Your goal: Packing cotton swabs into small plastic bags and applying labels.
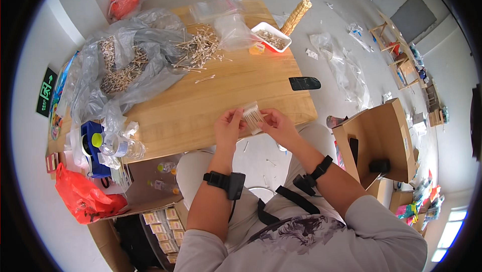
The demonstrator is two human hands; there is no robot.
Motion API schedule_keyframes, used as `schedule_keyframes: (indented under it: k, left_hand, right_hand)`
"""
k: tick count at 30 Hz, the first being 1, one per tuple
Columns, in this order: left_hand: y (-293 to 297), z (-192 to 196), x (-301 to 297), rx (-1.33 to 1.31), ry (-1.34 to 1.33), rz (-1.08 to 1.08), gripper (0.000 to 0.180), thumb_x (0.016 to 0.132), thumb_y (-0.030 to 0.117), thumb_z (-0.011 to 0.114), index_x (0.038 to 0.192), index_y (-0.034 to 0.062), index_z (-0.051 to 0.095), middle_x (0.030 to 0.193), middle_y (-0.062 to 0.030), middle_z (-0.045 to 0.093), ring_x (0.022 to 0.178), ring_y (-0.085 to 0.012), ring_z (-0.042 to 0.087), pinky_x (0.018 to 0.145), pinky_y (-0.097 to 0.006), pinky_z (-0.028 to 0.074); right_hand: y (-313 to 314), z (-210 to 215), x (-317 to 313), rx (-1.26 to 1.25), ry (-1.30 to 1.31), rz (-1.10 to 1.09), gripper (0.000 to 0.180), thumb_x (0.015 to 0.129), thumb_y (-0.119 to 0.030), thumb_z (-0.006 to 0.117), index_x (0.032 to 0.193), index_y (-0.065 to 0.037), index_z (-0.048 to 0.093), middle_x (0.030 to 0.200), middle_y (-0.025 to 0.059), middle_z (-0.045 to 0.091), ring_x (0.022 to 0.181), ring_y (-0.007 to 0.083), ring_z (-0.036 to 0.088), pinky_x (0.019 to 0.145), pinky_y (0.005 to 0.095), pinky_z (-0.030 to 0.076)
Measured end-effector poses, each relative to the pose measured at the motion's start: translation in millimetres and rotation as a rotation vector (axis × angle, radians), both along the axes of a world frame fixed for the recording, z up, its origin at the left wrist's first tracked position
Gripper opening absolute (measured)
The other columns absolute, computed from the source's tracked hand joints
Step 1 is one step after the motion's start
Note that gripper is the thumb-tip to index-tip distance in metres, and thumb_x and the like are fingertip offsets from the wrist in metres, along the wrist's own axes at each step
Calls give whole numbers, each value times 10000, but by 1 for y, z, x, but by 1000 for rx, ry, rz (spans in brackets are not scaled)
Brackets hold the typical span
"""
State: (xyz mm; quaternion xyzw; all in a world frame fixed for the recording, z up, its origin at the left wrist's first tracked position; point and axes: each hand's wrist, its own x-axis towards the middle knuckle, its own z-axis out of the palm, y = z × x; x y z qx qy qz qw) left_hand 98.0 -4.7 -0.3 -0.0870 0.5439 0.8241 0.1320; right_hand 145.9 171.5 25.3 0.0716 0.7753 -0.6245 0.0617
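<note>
Just above the table's near edge, a small clear plastic bag (251, 115) with a row of cotton swabs in it is held between both my hands. My left hand (229, 125) pinches its left side. The fingers of my right hand (279, 123) are closed on its right side. Beyond my hands, a pile of loose cotton swabs (201, 47) lies on the wooden table (236, 83). A large grey plastic bag (159, 78) spreads over the left side, with many more swabs on it. A few single swabs (205, 78) lie nearer to me.
Clear bags (236, 32) and a white tray (271, 46) of swabs lie at the far side. A black flat object (304, 83) rests by the right edge. At left are a plastic bottle (120, 145), a blue tape dispenser (95, 149) and a red bag (88, 196). Right stands an open carton (374, 136).
</note>
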Motion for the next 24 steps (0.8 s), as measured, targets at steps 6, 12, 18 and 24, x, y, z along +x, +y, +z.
schedule_keyframes:
  k: [6,12,18,24]
  left_hand:
    - [2,10,2,37,43,-28,245,969,243,675,1050,11,693,865,-14,688,746,-51,609,636,-214,479]
    - [2,-1,2,11,215,-149,231,960,174,686,1125,13,689,1036,-22,700,932,-65,627,752,-250,522]
    - [2,7,3,29,178,-171,225,960,162,685,1124,9,688,1021,-21,702,918,-75,631,791,-236,514]
    - [4,0,0,87,223,-146,186,972,171,669,1073,18,698,955,-3,697,831,-59,615,738,-228,498]
  right_hand:
    - [4,3,7,-40,43,-25,359,972,-122,651,1290,3,543,1037,63,657,910,111,633,821,258,523]
    - [3,16,10,134,70,15,303,996,-127,612,1278,-17,597,1006,12,647,870,74,590,801,240,500]
    - [7,11,11,89,96,20,299,1008,-131,593,1288,-27,589,1020,2,642,885,67,575,799,234,491]
    - [9,8,10,-100,26,-72,280,1010,-167,603,1254,-29,594,1026,-2,645,903,72,581,807,238,482]
